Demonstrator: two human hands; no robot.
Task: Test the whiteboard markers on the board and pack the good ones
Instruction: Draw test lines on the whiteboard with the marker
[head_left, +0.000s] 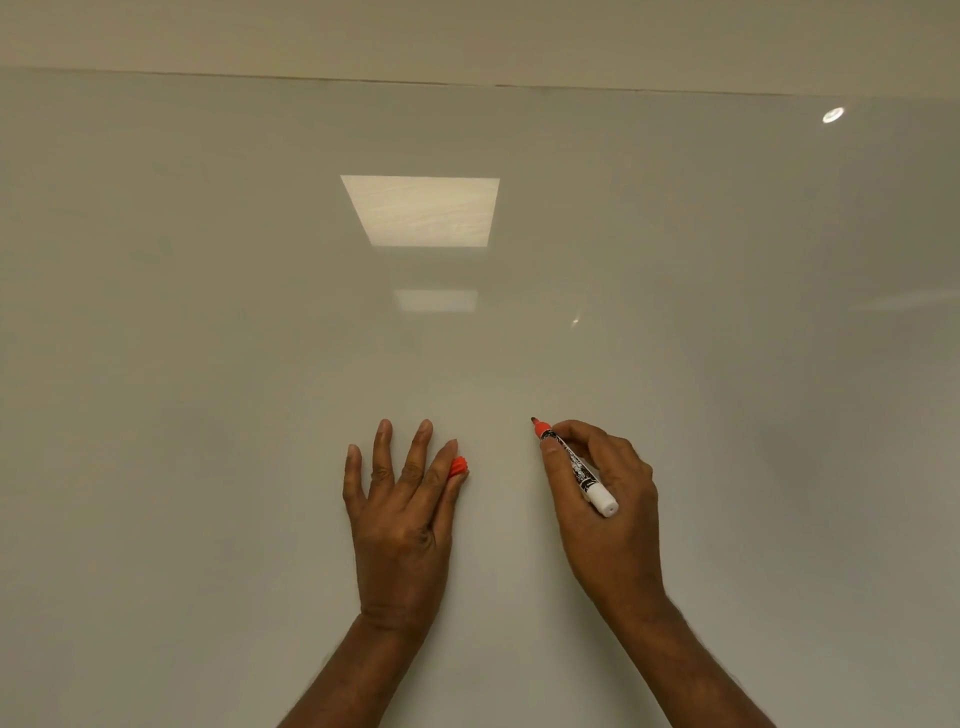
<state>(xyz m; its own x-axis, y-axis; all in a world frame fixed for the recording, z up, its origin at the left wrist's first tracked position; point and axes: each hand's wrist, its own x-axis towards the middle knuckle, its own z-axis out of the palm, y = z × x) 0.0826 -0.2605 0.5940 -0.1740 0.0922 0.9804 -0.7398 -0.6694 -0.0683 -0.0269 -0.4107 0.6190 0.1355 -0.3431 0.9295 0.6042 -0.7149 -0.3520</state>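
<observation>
A glossy whiteboard (208, 364) fills almost the whole view and carries no marks. My right hand (608, 499) grips an uncapped red marker (576, 467) with a white barrel. Its dark tip points up and left, at or just off the board surface. My left hand (400, 504) lies against the board with its fingers straight and spread. The marker's red ribbed cap (458, 466) is pinched between the index finger and thumb of that hand.
The board's top edge (467, 83) runs across the upper part of the view, with a pale wall above it. Ceiling lights (421, 210) reflect in the board's middle, and a small round light reflection (833, 115) shows at the upper right.
</observation>
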